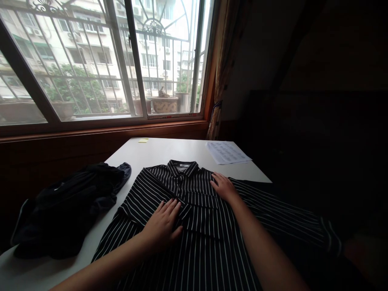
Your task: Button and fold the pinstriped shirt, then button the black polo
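A black shirt with white stripes (206,242) lies front up on the white table, its collar toward the window. Its left-hand sleeve (142,190) is folded across the chest, while the other sleeve (281,206) stretches out to the right past the table's edge. My left hand (162,222) rests flat on the folded sleeve near its cuff, fingers stretched out. Near the right shoulder seam, my right hand (222,186) lies on the cloth with its fingers extended. Neither hand grips the fabric.
Dark clothes (69,210) lie heaped at the table's left side. Printed sheets (228,152) sit at the far right of the white table (169,147), and a yellow sticky note (143,140) at its far left. Beyond stands a barred window (130,60) with a tied curtain (222,68).
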The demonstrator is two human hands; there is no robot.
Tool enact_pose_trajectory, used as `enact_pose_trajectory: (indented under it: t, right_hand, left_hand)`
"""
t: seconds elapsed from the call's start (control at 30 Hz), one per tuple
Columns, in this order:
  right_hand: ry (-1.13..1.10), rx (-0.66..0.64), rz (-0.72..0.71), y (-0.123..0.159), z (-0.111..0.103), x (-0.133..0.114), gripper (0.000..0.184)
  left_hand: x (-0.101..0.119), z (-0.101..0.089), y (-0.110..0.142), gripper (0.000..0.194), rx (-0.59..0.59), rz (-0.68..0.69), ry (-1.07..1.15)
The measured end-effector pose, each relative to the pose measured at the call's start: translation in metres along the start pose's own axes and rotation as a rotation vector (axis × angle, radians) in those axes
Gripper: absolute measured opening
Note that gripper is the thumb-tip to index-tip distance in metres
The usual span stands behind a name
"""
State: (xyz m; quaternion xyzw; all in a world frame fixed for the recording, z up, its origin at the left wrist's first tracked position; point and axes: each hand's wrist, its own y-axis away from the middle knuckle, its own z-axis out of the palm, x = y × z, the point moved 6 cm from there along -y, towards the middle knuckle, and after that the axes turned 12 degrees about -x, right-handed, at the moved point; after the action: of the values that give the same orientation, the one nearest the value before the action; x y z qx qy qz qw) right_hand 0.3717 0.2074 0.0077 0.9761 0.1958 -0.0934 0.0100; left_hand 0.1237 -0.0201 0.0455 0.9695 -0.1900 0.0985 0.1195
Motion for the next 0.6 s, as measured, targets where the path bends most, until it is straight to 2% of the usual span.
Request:
enact_pose_trajectory:
  t: [0.23, 0.4, 0.5, 0.6]
  right_hand:
    - [-0.006, -0.003, 0.009, -0.001, 0.001, 0.001, 0.053]
    - [-0.006, -0.004, 0.006, 0.000, -0.001, 0.000, 0.053]
    - [-0.005, 0.000, 0.005, 0.001, -0.002, -0.001, 0.053]
    - [-0.004, 0.000, 0.007, 0.001, -0.002, -0.002, 0.053]
  left_hand:
    - [0.006, -0.003, -0.017, 0.083, -0.036, 0.028, 0.036]
    - [0.002, -0.029, -0.029, 0.066, 0.090, 0.034, 0.007]
    - [-0.016, -0.041, -0.039, 0.061, 0.194, -0.003, -0.035]
    - [-0.051, -0.045, -0.050, 0.057, 0.235, -0.126, -0.100]
